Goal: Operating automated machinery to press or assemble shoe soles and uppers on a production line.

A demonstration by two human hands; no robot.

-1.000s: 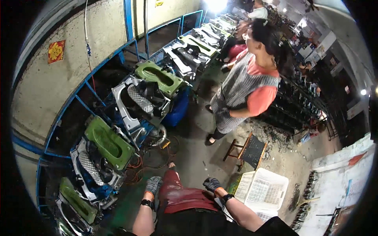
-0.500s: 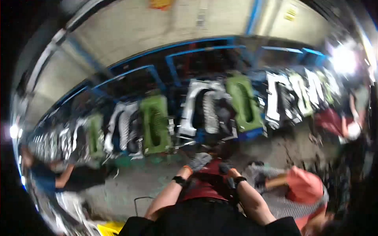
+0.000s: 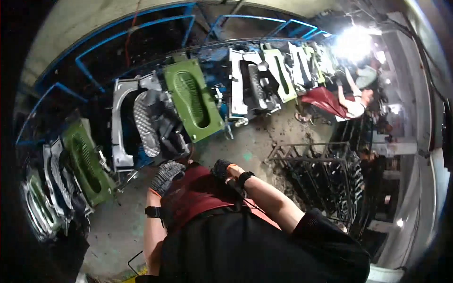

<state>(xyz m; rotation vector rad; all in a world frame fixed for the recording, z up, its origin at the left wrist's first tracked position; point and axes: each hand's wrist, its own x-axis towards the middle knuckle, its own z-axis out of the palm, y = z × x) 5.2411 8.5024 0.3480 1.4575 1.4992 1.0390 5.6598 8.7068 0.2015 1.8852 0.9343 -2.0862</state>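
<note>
My left hand (image 3: 168, 177) wears a grey knit glove with an orange cuff and is held in front of my dark red apron (image 3: 191, 193). Its fingers look loosely bent, with nothing visible in them. Level with it, my right hand (image 3: 221, 170), in a darker glove, has curled fingers; whether anything is in them is hidden. Just beyond the left hand lies an open metal shoe-sole mould (image 3: 123, 123) with a grey textured sole form (image 3: 146, 123) and dark parts beside it. To its right leans a green mould plate (image 3: 193, 96) with a sole-shaped hollow.
More silver and green moulds (image 3: 87, 158) line the bench to the left and far right. Blue bars (image 3: 137, 35) run behind them. A person in a red apron (image 3: 325, 101) works at the far right. Nearer on the right stands a dark metal rack (image 3: 321, 174).
My view has turned right and come nearer the moulds. The rack has come into view; the people at left and near right have left it. Both hands remain before the apron.
</note>
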